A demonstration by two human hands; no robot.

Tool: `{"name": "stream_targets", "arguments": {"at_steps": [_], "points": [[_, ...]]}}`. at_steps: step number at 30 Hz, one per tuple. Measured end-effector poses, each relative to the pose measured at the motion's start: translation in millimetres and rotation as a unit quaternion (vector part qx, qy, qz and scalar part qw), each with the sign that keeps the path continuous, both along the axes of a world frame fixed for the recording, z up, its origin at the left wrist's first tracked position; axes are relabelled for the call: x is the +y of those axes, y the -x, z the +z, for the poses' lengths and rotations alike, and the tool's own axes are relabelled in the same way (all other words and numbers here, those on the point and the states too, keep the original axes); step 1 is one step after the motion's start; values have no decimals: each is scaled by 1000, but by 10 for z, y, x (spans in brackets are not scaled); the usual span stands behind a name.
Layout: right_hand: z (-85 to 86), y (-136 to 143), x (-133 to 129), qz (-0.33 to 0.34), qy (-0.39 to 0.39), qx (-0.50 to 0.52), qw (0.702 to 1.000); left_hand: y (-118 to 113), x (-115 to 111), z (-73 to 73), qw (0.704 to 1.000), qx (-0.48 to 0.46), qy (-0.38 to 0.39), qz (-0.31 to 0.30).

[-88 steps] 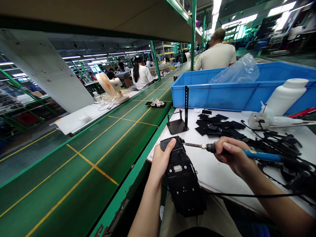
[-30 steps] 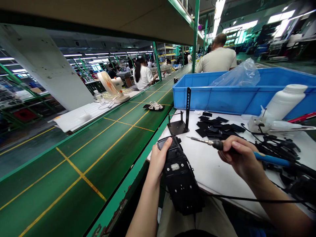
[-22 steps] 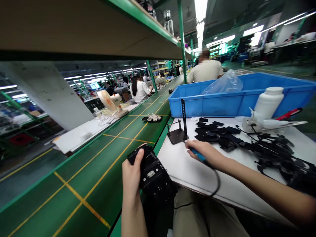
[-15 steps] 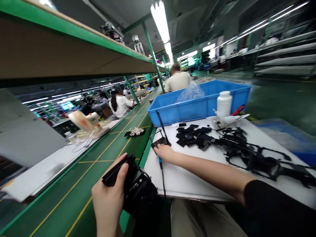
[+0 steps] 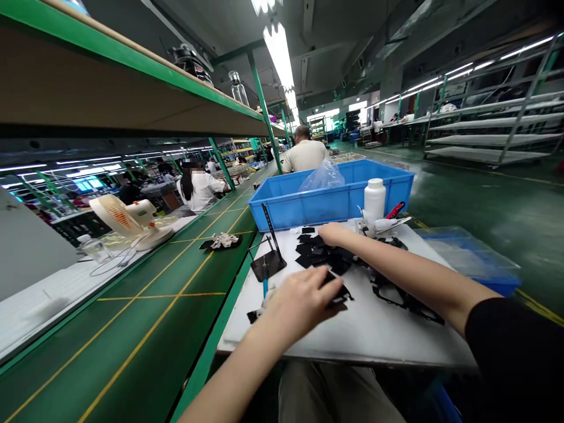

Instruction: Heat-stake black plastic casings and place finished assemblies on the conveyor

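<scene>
One left hand (image 5: 302,296), fingers parted above one black part (image 5: 338,285), one right hand (image 5: 335,234) at many black pieces (image 5: 316,252), grip unclear

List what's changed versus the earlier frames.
Right hand let go of the blue-handled iron, now at the stand, and reached forward to the black pads; any grip is unclear. Left hand moved the black housing rightward onto the white tabletop; whether it grips it is hidden. The view swung right. Blue bin and white bottle stayed put.
</scene>
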State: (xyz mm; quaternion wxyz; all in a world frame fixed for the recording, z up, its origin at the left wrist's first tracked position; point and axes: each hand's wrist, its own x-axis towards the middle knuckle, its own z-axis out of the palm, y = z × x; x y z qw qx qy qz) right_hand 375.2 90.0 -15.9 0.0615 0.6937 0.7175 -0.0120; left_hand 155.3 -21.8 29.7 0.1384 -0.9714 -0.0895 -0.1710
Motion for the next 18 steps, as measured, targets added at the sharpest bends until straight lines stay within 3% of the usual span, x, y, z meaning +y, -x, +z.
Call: {"name": "stream_targets", "arguments": {"at_steps": [4,8,13,18], "points": [[-54,-226,5,-15,44,-9,999,-358,-89,-342,988,133,-50,-67],[-43,-250,-8,-3,63,15,998,-495,-122,-600,975,197,-43,-97],[74,-355,-165,22,25,59,998,-472,-149,-770,991,133,-33,-6],[214,-509,-439,44,-59,100,992,-320,-198,-795,997,34,1,63]]}}
